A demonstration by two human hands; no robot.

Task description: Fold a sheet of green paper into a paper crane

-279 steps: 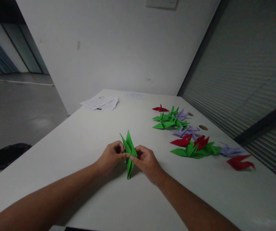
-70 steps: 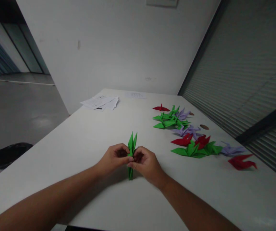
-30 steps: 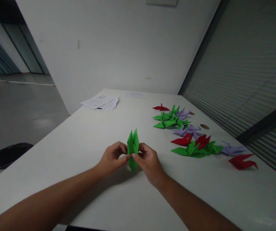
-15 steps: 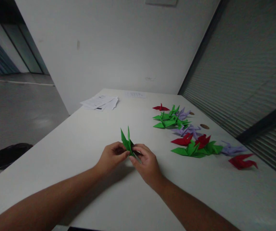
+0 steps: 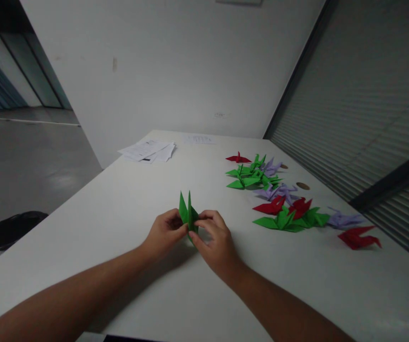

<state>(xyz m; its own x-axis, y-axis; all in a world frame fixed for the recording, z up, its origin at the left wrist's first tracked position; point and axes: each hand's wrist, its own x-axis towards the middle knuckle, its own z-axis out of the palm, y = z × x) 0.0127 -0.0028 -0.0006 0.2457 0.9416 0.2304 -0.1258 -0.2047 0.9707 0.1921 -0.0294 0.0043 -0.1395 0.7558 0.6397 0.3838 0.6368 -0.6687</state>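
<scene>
A green folded paper crane (image 5: 189,213) stands upright between my two hands, just above the white table (image 5: 126,204). Two pointed flaps of it rise above my fingers, and its lower part is partly hidden by them. My left hand (image 5: 165,232) pinches its left side between thumb and fingers. On the other side, my right hand (image 5: 215,237) is closed on the paper, its thumb low at the front and its fingers behind.
Several green cranes (image 5: 250,181), purple cranes (image 5: 343,218) and red cranes (image 5: 358,237) lie along the table's right side. Printed papers (image 5: 147,150) rest at the far left. A black-lined bin (image 5: 10,231) stands on the floor at left. Blinds (image 5: 368,95) flank the right edge.
The green paper has turned slightly between my hands, so its two points look closer together. My right fingers have shifted a little on it; both hands stay in about the same place.
</scene>
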